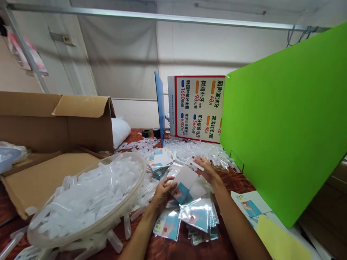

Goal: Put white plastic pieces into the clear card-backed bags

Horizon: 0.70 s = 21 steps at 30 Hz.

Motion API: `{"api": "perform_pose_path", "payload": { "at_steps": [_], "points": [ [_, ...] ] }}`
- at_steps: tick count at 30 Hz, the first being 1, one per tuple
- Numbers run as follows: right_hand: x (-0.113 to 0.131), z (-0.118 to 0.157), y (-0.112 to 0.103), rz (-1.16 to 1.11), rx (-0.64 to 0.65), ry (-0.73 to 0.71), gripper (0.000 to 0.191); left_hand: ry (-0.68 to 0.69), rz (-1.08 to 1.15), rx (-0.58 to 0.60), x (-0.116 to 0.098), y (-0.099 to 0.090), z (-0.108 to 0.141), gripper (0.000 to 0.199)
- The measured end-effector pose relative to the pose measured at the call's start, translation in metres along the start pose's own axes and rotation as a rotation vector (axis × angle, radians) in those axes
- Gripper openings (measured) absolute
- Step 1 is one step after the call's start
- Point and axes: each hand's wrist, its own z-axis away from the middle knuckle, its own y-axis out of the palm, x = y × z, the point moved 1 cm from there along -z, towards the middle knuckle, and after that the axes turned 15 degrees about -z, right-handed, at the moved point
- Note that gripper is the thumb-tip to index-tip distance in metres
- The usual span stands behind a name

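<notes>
Hands hold card; basin holds tubes.

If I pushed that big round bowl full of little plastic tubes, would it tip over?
Probably. The bowl already sits tilted, leaning on loose tubes, so a push could rock it. Its tubes are heaped above the rim and look smooth and round, so they would likely slide out and roll. It seems light, thin plastic.

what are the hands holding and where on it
Both hold one printed card. The left hand grips its lower left edge; the right hand is at its upper right end, where a small clear tube also seems pinched in its fingers.
</notes>
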Motion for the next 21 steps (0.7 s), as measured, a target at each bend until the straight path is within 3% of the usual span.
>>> {"api": "perform_pose_path", "payload": {
  "at_steps": [4, 11, 16, 21],
  "points": [
    [0.000, 0.005, 0.014, -0.223, 0.061, 0.083, 0.038, -0.029, -0.011, -0.081, -0.006, 0.003, 0.004, 0.065],
    [0.007, 0.005, 0.007, -0.240, 0.121, 0.113, 0.034, -0.020, 0.011, -0.082, -0.005, 0.002, 0.005, 0.062],
    [0.019, 0.012, 0.006, 0.071, 0.125, 0.101, 0.029, -0.017, -0.003, -0.047, 0.001, -0.001, 0.002, 0.059],
    [0.022, 0.014, 0.010, 0.322, 0.273, 0.059, 0.025, -0.013, -0.004, -0.029, -0.001, 0.000, 0.003, 0.060]
  ]
}}
